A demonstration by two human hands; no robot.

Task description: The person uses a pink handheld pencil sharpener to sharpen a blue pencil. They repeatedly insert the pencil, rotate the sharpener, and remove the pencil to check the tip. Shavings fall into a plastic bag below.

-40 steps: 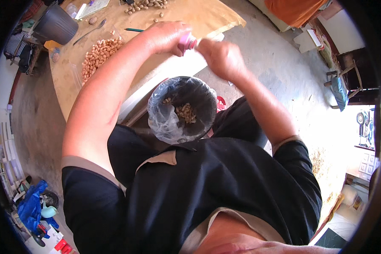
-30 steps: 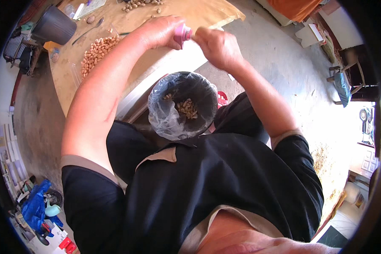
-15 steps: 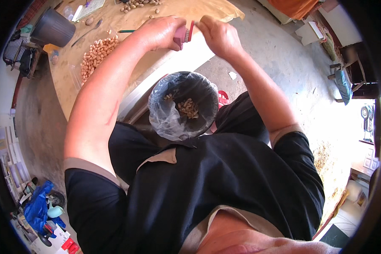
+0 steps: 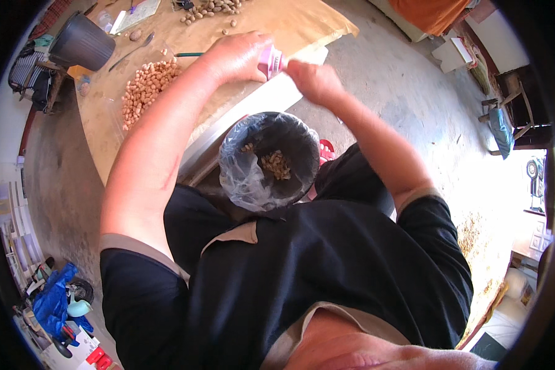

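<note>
My left hand [image 4: 243, 55] is wrapped round a small pink hand tool [image 4: 270, 63] with a ridged part at its right side, over the table's edge. Closed and slightly blurred, my right hand [image 4: 317, 81] meets the tool's right end; what its fingers pinch is hidden. Beyond my left forearm lies a heap of pale brown shelled nuts [image 4: 148, 86]. Darker unshelled nuts [image 4: 213, 8] are gathered at the far side of the table. Between my knees stands a dark bin lined with a clear plastic bag [image 4: 243, 179], with shell pieces [image 4: 276, 165] at its bottom.
Brown paper covers the table [image 4: 302, 24]. On it are a green pen [image 4: 189, 54], a spoon [image 4: 131, 51] and an open notebook [image 4: 137, 15]. A dark bucket [image 4: 82, 41] stands at the far left. At the right is a wooden chair [image 4: 521, 105] with blue cloth.
My right hand has come down and slightly right against the tool's end. A red flat part seen upright beside the tool before no longer shows. The whole view has shifted slightly.
</note>
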